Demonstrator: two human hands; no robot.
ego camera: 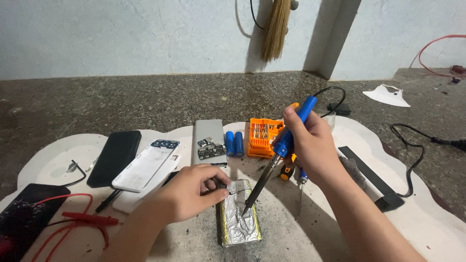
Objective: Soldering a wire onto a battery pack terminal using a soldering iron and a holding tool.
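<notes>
The silver foil-wrapped flat battery pack [239, 216] lies on the table [291, 228] at lower centre of the frame, its long axis running from the bottom edge up and away from the viewer. The left hand [191, 194] comes in from the lower left and rests at the pack's far end, thumb and fingers pinched on a small foil tab there. The right hand [308, 140] comes in from the lower right, fingers wrapped in a fist around the blue handle of a soldering iron [276, 155]. The iron slants down and to the left, and its tip sits on or just above the upper right part of the pack (contact cannot be confirmed). The left hand is the nearer one to the pack; the right hand stands well above it.

At far lower left lie red probe leads [82, 218] and a black device [24, 218]. Further up, left of centre, are a black slab case [115, 156] and a white shell [145, 165] with a dark blue patch at its top. Beyond the left hand stand a grey rectangular case [208, 131] carrying a small dark circuit board [211, 149], two blue cylindrical cells [234, 143] upright side by side, and an orange bit tray [262, 138]. A black cable [417, 145] runs off at the right.
</notes>
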